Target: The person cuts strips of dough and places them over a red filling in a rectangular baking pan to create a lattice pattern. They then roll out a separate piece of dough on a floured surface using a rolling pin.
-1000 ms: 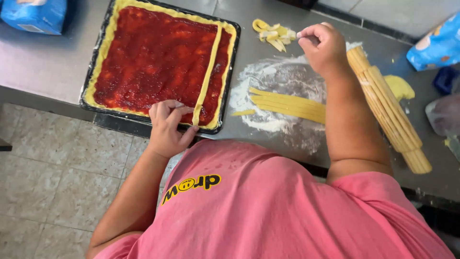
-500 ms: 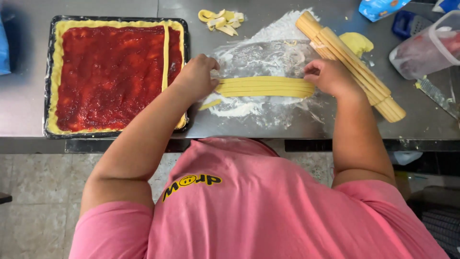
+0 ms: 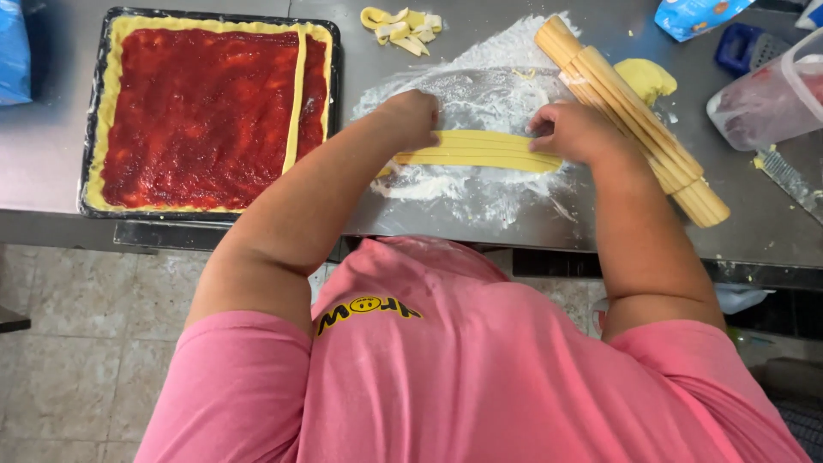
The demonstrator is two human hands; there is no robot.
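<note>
On the floured bench right of the tray (image 3: 94, 120), both hands — left (image 3: 411, 116), right (image 3: 574, 133) — pinch the dough strips' (image 3: 480, 150) ends; one strip (image 3: 296, 103) already crosses the jam — more remain.

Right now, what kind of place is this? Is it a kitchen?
Probably a bakery or working kitchen. A steel worktop is dusted with flour, a baking tray holds dough spread with red jam, and a grooved rolling pin lies beside the dough strips under both hands.
</note>
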